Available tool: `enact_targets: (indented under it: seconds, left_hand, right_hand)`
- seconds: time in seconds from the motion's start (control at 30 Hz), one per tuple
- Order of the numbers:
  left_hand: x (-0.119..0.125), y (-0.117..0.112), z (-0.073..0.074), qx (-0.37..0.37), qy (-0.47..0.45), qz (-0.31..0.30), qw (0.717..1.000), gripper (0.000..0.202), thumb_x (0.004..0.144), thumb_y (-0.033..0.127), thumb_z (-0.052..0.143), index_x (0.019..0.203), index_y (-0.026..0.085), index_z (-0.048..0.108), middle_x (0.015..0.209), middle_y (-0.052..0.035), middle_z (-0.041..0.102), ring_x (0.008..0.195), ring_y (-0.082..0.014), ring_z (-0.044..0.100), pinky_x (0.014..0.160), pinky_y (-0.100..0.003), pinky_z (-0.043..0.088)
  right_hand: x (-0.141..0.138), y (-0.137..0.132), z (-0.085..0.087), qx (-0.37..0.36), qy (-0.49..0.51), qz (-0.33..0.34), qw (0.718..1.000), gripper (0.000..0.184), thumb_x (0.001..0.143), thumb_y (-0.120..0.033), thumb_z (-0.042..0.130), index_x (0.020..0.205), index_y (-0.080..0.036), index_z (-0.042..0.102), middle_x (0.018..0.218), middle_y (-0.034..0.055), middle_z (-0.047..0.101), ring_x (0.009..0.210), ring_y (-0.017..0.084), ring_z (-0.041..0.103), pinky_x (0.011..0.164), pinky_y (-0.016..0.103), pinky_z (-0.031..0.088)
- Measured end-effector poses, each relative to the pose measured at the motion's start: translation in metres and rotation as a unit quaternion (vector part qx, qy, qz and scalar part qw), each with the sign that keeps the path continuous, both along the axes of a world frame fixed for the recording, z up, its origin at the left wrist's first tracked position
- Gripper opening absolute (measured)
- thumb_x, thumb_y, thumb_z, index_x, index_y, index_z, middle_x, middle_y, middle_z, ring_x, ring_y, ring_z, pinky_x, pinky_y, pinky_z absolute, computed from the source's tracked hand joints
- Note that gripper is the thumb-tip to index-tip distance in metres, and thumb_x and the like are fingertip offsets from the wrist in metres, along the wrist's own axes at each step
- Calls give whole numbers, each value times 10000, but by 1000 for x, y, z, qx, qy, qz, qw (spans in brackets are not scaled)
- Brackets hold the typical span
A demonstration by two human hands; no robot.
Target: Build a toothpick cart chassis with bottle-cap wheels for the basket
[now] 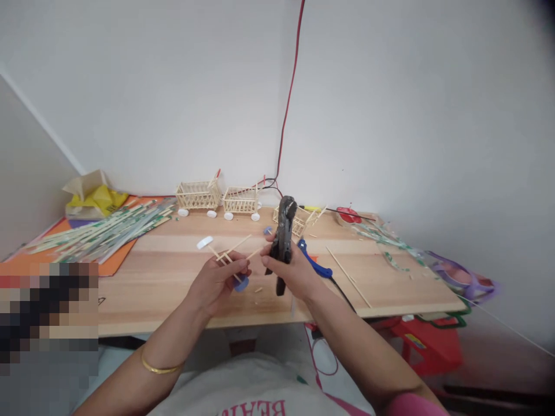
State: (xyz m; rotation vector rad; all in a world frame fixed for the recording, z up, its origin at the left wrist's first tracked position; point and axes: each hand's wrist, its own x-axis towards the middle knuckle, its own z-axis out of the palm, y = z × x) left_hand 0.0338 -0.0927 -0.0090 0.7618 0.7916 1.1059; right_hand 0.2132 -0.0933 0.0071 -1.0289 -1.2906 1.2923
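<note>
two hands show, one left hand (217,280) and one right hand (295,273), with one dark plier-like tool (284,234) and one stick piece (224,258). one surface (160,294) bears three stick frames, namely a left cart (198,197), a middle cart (240,202) and a half-hidden frame (299,225), plus one blue glue gun (319,267). one red stool (437,349) shows, while the stick pile (110,231) is too dense to count.
</note>
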Motion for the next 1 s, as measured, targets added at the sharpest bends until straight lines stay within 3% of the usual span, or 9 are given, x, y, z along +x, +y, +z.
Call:
enact_targets:
  seconds: [0.2,0.33,0.47,0.53,0.67,0.77,0.83,0.9,1.0]
  left_hand:
    - [5,-2,-2,20,-3,-6,1000,206,652,250,798,735,133,651,647,-15,624,626,-114,581,563,-200,418]
    - [-1,-5,-1,61,-1,-26,998,277,603,229,823,804,152,648,786,-38,655,716,-166,634,615,-246,472]
    - [-8,-4,1,146,116,9,982,205,685,255,756,835,176,641,947,-54,633,697,-160,630,638,-299,507]
    - [-11,-1,1,244,248,65,935,110,754,241,683,840,180,652,973,-63,611,755,-167,626,673,-303,511]
    - [-15,6,-3,453,454,134,755,181,815,142,525,926,172,663,1081,-110,579,856,-182,606,753,-322,503]
    - [-14,9,-7,535,550,144,625,282,793,75,476,997,169,648,1111,-132,599,874,-201,599,819,-386,487]
    - [-11,10,-10,568,585,165,554,305,798,43,451,992,176,645,1089,-129,624,933,-215,600,912,-452,437]
    - [-9,11,-12,587,600,174,515,321,808,21,437,1009,177,632,1084,-130,633,939,-206,611,979,-498,379]
    - [-12,12,-15,588,606,194,500,352,807,20,477,1093,181,603,1190,-163,587,1050,-234,588,1036,-544,311]
  right_hand:
    - [-18,6,-2,-9,69,7,998,436,687,-278,747,1018,-222,468,796,-39,631,650,119,606,649,289,508]
    - [-17,11,-3,-13,100,40,994,423,712,-282,736,1039,-218,475,819,-28,627,682,129,618,641,288,507]
    - [-10,15,-1,-18,80,9,997,442,685,-277,758,1028,-210,488,811,-29,615,684,121,593,612,265,493]
    - [-7,14,1,-3,63,-20,998,414,704,-287,745,1015,-211,484,733,-51,588,640,110,564,585,255,480]
    - [-12,9,6,-19,80,3,997,421,701,-285,746,1011,-210,472,719,-49,597,633,110,553,571,257,488]
    - [-20,7,6,-45,95,9,994,459,662,-282,770,1005,-206,474,711,-48,593,622,113,555,539,253,491]
    - [-24,7,5,-55,103,-2,993,470,653,-286,772,1007,-206,473,702,-49,591,611,114,558,523,248,489]
    - [-26,9,2,-61,110,0,992,473,653,-284,768,1013,-207,471,721,-45,602,602,111,562,516,245,488]
    - [-25,12,-2,-58,107,6,992,475,651,-284,766,1017,-207,473,749,-40,610,607,112,569,517,245,491]
